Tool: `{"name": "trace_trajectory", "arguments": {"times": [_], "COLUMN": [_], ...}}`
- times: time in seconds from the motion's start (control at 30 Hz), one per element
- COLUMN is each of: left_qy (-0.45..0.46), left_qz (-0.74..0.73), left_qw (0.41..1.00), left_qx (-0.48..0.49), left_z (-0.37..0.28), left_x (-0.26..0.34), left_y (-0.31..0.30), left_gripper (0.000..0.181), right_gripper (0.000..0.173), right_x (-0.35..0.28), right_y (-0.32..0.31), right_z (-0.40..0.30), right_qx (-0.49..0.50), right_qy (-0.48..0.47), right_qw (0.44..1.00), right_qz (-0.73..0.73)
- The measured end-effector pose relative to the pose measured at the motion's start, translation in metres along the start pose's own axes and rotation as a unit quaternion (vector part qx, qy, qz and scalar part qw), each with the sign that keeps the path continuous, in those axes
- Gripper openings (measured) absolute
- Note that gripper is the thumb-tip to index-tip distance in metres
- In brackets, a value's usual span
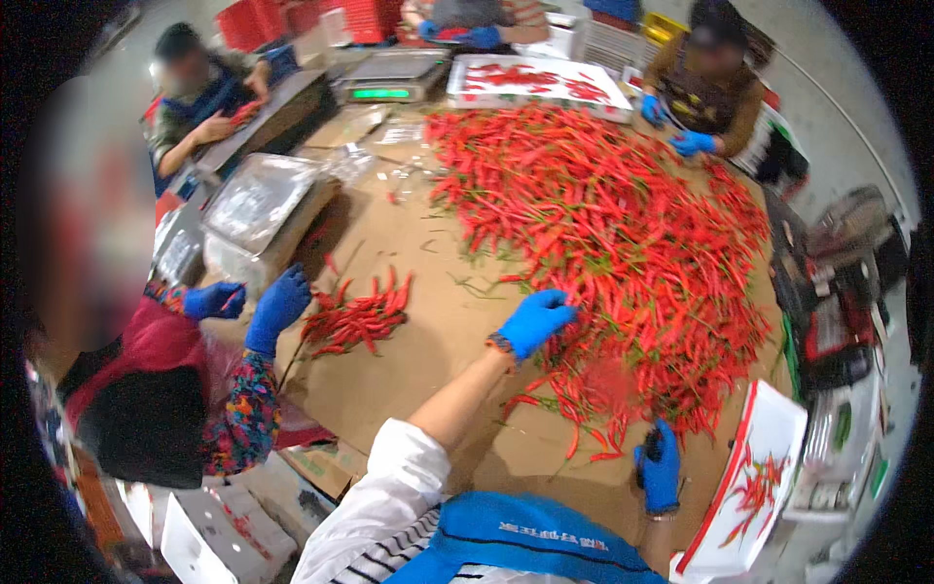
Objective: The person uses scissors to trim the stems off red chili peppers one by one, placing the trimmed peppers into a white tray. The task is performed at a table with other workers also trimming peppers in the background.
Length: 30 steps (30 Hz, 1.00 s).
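Observation:
A large heap of red chilli peppers (613, 219), many with green stems, covers the right half of a brown, cardboard-like tabletop (430, 379). My left hand (536, 323), in a blue glove, reaches to the heap's near left edge; its fingertips touch or nearly touch the chillies, and whether they grip one is unclear. At the heap's lower edge, close to my body, is my gloved right hand (659, 467). A dark patch shows on its inner side, and I cannot tell whether it is an object or part of the glove. Several loose chillies (584, 427) lie between the hands.
White foam trays holding chillies stand at right (792, 420) and at the back (540, 101). A co-worker's gloved hand (279, 306) is beside a smaller chilli pile (361, 315). Scales (263, 193) (394, 77) stand left and behind. Other people work around the table.

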<state>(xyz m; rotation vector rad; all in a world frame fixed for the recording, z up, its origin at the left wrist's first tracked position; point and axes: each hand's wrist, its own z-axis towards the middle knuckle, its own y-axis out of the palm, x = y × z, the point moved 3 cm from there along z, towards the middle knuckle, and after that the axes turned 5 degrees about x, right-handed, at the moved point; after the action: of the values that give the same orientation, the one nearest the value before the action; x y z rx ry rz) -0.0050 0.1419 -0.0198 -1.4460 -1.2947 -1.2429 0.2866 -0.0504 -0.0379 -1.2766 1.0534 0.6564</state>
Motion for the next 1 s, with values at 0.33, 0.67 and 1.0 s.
{"name": "trace_trajectory", "arguments": {"times": [0.33,0.67,1.0], "left_qy": [-0.003,0.123,-0.018], "left_qz": [-0.091,0.143,-0.332], "left_qw": [0.992,0.982,0.942], "left_qx": [-0.087,0.007,-0.054], "left_z": [-0.057,-0.081,-0.079], "left_x": [0.039,0.054,0.054], "left_y": [0.017,0.009,0.002], "left_gripper": [0.021,0.027,0.026], "right_gripper": [0.06,0.056,0.046], "right_x": [-0.108,-0.142,-0.109], "right_y": [0.044,0.065,0.075], "right_z": [0.035,0.057,0.053], "right_qx": [-0.033,-0.09,-0.064], "right_qy": [-0.201,-0.16,-0.072], "right_qw": [0.979,0.983,0.995], "right_qz": [-0.004,-0.026,0.013]}}
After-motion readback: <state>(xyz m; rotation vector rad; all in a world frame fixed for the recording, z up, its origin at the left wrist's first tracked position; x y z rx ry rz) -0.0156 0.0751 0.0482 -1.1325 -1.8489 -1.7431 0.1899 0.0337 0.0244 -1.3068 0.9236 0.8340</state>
